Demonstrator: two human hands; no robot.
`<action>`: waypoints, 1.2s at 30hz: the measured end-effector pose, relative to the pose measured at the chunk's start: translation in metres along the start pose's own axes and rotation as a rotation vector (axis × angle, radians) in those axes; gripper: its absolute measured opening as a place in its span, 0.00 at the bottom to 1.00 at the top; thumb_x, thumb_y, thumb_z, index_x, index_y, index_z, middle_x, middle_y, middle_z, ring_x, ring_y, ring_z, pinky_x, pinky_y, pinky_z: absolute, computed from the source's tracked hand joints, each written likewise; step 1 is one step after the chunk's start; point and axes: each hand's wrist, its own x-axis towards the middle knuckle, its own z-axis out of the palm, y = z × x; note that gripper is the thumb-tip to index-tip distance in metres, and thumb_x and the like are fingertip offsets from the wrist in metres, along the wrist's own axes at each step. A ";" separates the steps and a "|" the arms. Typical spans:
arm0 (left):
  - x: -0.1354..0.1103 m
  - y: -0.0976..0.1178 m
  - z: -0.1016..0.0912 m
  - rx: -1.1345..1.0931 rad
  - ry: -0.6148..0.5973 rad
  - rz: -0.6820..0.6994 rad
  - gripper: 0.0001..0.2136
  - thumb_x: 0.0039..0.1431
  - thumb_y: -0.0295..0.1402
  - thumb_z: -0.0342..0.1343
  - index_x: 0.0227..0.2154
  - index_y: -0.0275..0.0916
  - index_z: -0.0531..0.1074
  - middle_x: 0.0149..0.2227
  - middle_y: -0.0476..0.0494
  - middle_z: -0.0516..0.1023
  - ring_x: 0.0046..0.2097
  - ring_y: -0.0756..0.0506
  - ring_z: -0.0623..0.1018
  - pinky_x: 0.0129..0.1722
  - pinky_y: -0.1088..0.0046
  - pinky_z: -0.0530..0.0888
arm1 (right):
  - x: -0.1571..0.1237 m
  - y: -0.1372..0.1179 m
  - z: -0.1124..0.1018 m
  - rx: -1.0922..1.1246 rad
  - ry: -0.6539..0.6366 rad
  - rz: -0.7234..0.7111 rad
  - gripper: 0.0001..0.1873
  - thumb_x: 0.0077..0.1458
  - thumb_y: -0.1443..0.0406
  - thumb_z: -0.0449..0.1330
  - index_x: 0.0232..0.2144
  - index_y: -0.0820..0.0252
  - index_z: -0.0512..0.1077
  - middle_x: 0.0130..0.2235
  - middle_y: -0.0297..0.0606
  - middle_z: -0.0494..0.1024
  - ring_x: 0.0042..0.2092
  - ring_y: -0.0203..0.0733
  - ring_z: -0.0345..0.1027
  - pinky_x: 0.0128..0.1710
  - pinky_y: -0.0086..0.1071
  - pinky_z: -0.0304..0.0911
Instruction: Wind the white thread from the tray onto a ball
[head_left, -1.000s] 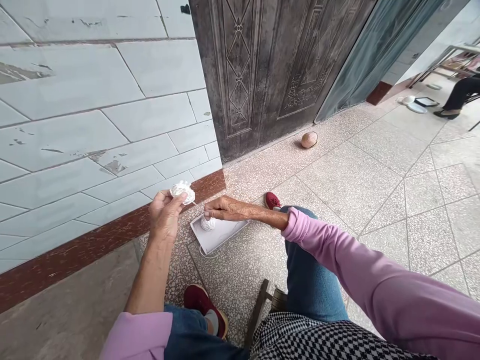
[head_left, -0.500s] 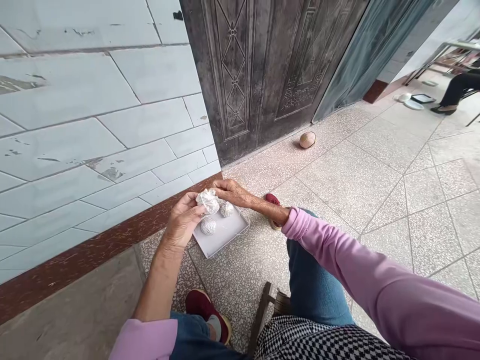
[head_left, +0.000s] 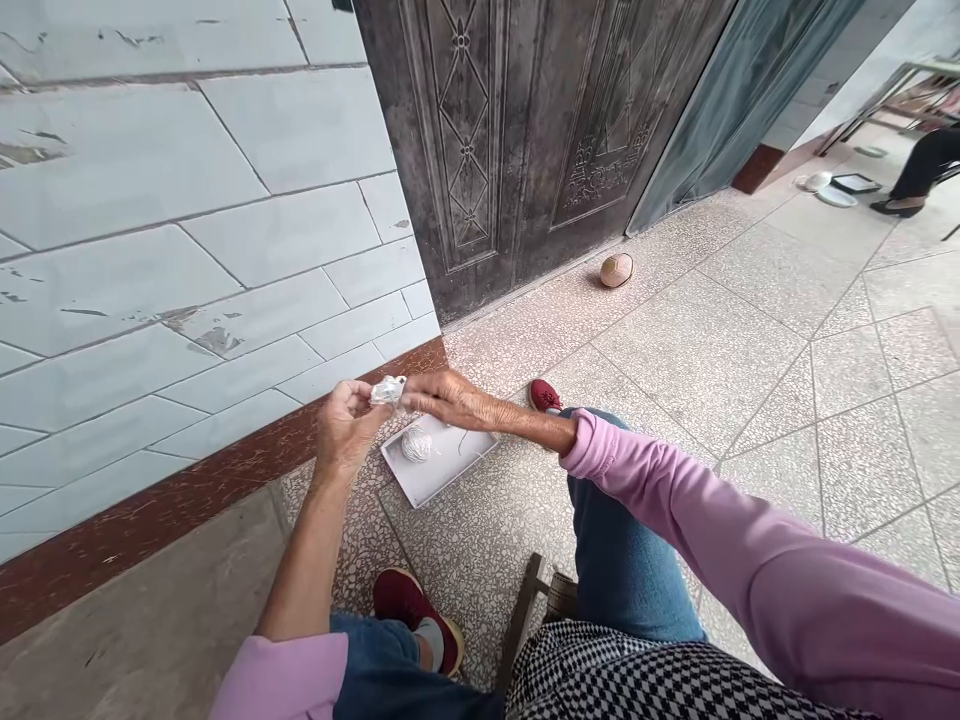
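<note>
Your left hand (head_left: 346, 422) sits further toward nine o'clock than before, fingers gripping the white bundle (head_left: 386, 391); your right hand (head_left: 450, 402) meets its three o'clock edge, grip unclear, hiding part of the tray (head_left: 450, 468). At the bundle's five o'clock lies a yarn ball (head_left: 416, 446), speckled floor (head_left: 675, 330) beneath, dark door (head_left: 525, 150) at one.

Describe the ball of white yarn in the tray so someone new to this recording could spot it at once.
Start at the dark carved door, then drop to the shallow pale tray on the speckled floor. The yarn ball sits toward the tray's left end. Unlike the white bundle in the left hand, it is round and rests in the tray.
</note>
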 end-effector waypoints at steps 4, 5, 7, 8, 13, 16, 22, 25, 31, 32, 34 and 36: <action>-0.017 0.011 0.017 -0.191 -0.181 -0.044 0.34 0.37 0.42 0.88 0.48 0.42 0.82 0.46 0.37 0.93 0.45 0.37 0.88 0.46 0.64 0.84 | 0.014 0.002 -0.022 -0.027 0.194 0.069 0.25 0.87 0.49 0.69 0.38 0.55 0.73 0.35 0.35 0.76 0.42 0.43 0.67 0.47 0.37 0.65; -0.021 0.014 0.021 -0.240 -0.192 -0.052 0.35 0.37 0.43 0.89 0.51 0.41 0.84 0.49 0.35 0.93 0.47 0.35 0.90 0.48 0.62 0.86 | 0.015 0.003 -0.025 -0.023 0.207 0.073 0.25 0.88 0.50 0.68 0.37 0.55 0.72 0.34 0.34 0.74 0.41 0.43 0.66 0.46 0.37 0.65; -0.026 0.017 0.025 -0.301 -0.203 -0.070 0.38 0.39 0.44 0.91 0.55 0.39 0.87 0.54 0.30 0.94 0.53 0.31 0.92 0.51 0.59 0.88 | 0.016 0.007 -0.026 -0.020 0.221 0.070 0.25 0.89 0.51 0.67 0.38 0.55 0.71 0.34 0.33 0.72 0.40 0.42 0.64 0.44 0.36 0.63; -0.027 0.018 0.026 -0.318 -0.210 -0.078 0.39 0.40 0.45 0.91 0.56 0.38 0.88 0.55 0.29 0.94 0.55 0.30 0.92 0.52 0.58 0.89 | 0.016 0.009 -0.026 -0.026 0.228 0.067 0.24 0.89 0.51 0.66 0.38 0.55 0.71 0.34 0.32 0.71 0.40 0.42 0.63 0.44 0.36 0.61; -0.026 0.015 0.030 -0.317 -0.201 -0.104 0.39 0.41 0.49 0.94 0.56 0.38 0.90 0.56 0.29 0.94 0.56 0.28 0.93 0.52 0.57 0.89 | 0.014 0.016 -0.022 -0.058 0.243 0.054 0.23 0.89 0.53 0.65 0.38 0.54 0.70 0.34 0.31 0.69 0.40 0.42 0.63 0.43 0.36 0.60; -0.026 0.013 0.033 -0.285 -0.167 -0.125 0.38 0.36 0.48 0.95 0.50 0.37 0.90 0.50 0.32 0.94 0.49 0.32 0.92 0.49 0.59 0.88 | 0.017 0.020 -0.023 -0.026 0.227 0.045 0.24 0.88 0.50 0.67 0.39 0.55 0.72 0.35 0.32 0.73 0.41 0.41 0.66 0.43 0.35 0.61; -0.024 0.013 0.027 -0.344 -0.193 -0.142 0.37 0.35 0.47 0.96 0.47 0.38 0.88 0.49 0.34 0.93 0.48 0.35 0.90 0.50 0.59 0.88 | 0.023 0.030 -0.027 0.098 0.180 0.081 0.27 0.87 0.47 0.68 0.38 0.57 0.73 0.34 0.30 0.73 0.37 0.38 0.63 0.41 0.33 0.59; -0.019 0.011 0.021 -0.404 -0.120 -0.093 0.34 0.37 0.44 0.95 0.45 0.42 0.85 0.50 0.36 0.92 0.50 0.34 0.91 0.51 0.57 0.89 | 0.018 0.033 -0.015 0.070 0.068 0.091 0.25 0.89 0.52 0.67 0.37 0.58 0.73 0.34 0.30 0.71 0.38 0.38 0.62 0.41 0.33 0.59; -0.004 -0.001 0.010 -0.374 0.107 -0.014 0.31 0.37 0.40 0.89 0.41 0.44 0.77 0.46 0.41 0.90 0.49 0.36 0.90 0.52 0.57 0.89 | 0.001 0.025 0.016 0.003 -0.149 0.043 0.22 0.90 0.60 0.65 0.36 0.56 0.71 0.36 0.32 0.73 0.41 0.42 0.67 0.46 0.35 0.62; -0.002 -0.002 0.009 -0.326 0.140 -0.017 0.30 0.37 0.40 0.88 0.41 0.44 0.77 0.45 0.42 0.89 0.47 0.37 0.89 0.49 0.60 0.88 | 0.001 0.023 0.015 0.014 -0.158 0.039 0.22 0.89 0.60 0.66 0.36 0.56 0.71 0.36 0.33 0.74 0.42 0.42 0.68 0.47 0.35 0.63; 0.002 -0.003 0.006 -0.191 0.191 -0.012 0.30 0.34 0.40 0.87 0.40 0.44 0.78 0.41 0.45 0.88 0.44 0.39 0.87 0.45 0.64 0.85 | 0.003 0.019 0.008 0.056 -0.134 0.029 0.19 0.88 0.61 0.67 0.38 0.57 0.75 0.37 0.34 0.76 0.43 0.42 0.69 0.48 0.35 0.65; 0.002 -0.002 0.006 -0.054 0.186 -0.012 0.30 0.32 0.40 0.86 0.39 0.44 0.78 0.38 0.47 0.87 0.42 0.40 0.86 0.42 0.67 0.82 | 0.008 0.017 -0.004 0.117 -0.068 0.009 0.16 0.87 0.61 0.68 0.41 0.58 0.78 0.38 0.35 0.79 0.43 0.42 0.71 0.48 0.35 0.67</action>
